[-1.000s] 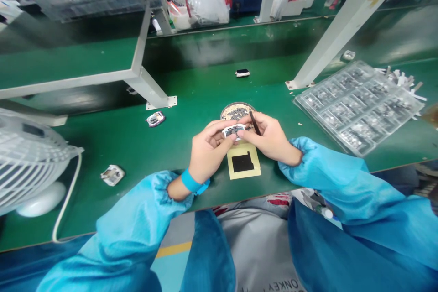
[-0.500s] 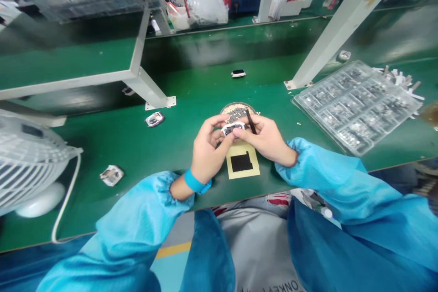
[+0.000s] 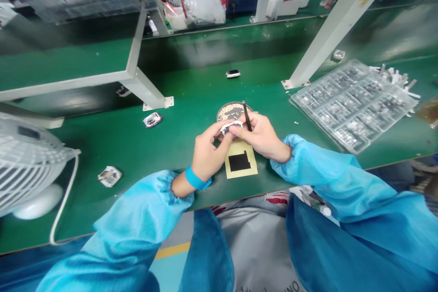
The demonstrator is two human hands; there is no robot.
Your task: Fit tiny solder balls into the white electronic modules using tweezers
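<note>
Surface: a green workbench point(image 3: 102, 146) under a white steel shelf frame point(image 3: 143, 86).
Left hand point(image 3: 209, 153): fingers curled narrow, pinching the left end of a small white-rimmed electronic part point(image 3: 231, 127); blue wristband point(image 3: 195, 179) at the wrist.
Right hand point(image 3: 259, 136): narrow grip, holding a slim black tool point(image 3: 247, 116) upright, thumb on the part's right end.
Part: held between both hands, above the table's middle.
Behind the hands: a round dish of small dark pieces point(image 3: 226, 112).
In front: a tan card with a black patch point(image 3: 240, 166), just below the hands.
Table right: a clear plastic tray of parts point(image 3: 352, 105).
Table left: a white desk fan point(image 3: 27, 164).
</note>
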